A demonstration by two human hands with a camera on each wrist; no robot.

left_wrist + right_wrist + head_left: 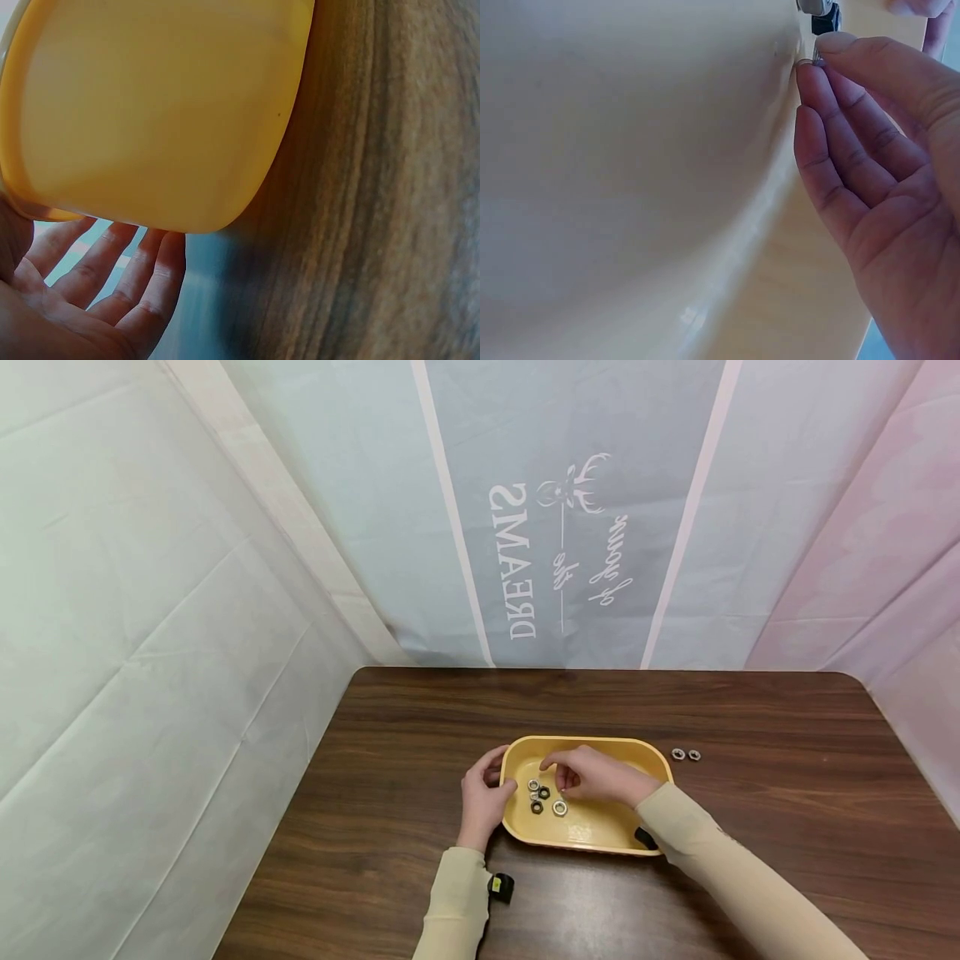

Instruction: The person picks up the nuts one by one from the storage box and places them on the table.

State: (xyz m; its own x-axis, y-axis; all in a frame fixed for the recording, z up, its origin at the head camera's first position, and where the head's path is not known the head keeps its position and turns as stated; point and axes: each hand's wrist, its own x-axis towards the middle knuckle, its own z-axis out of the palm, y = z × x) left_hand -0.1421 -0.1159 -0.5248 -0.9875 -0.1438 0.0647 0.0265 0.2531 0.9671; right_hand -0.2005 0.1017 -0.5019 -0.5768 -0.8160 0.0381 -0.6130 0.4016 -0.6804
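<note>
The right hand [592, 774] pinches a metal piece [816, 55] (probably a nut, half-hidden); most loose nuts [543, 793] lie just left of that pinch; the left hand [482, 793] grips the tray [587, 739].

A dark wood-grain tabletop [787, 843] meets a hanging blue-grey cloth [645, 435] with white stripes, a deer motif [557, 492] and sideways white lettering [512, 560] including "DREAMS". Pale, creased fabric [150, 610] hangs at left, pinkish fabric [862, 527] at right.
</note>
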